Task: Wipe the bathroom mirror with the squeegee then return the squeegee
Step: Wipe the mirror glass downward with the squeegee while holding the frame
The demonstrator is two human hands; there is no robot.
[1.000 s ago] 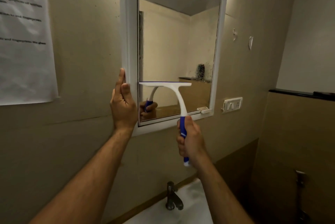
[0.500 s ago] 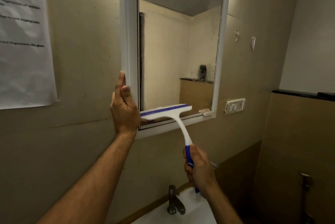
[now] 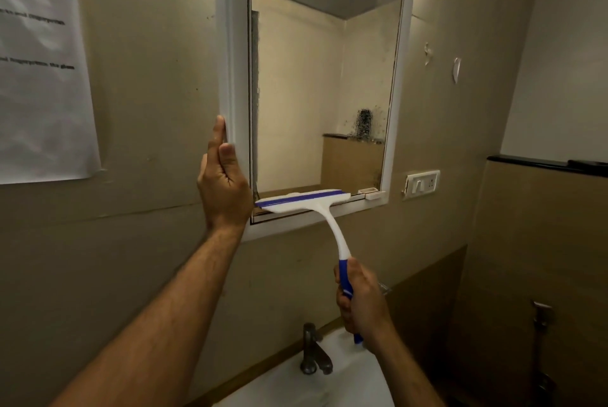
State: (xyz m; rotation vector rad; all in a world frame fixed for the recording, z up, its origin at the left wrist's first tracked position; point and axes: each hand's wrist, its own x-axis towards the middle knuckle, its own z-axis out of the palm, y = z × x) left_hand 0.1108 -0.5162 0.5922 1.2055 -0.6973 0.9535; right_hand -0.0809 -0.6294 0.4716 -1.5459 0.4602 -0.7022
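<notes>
The squeegee (image 3: pixel 301 201) is gripped by its blue handle in the right hand (image 3: pixel 362 303), blade lying horizontal across the mirror (image 3: pixel 322 77) at its bottom-left edge, just beside the flat-fingered left hand (image 3: pixel 223 186) braced against the frame.

Beige wall (image 3: pixel 148 110) carrying a white-framed mirror (image 3: pixel 316 94), paper notice (image 3: pixel 39 61) left of the mirror, white switch plate (image 3: pixel 422 183) just right of its lower corner, sink (image 3: pixel 296 383) with dark tap (image 3: pixel 312 352) below the mirror
</notes>
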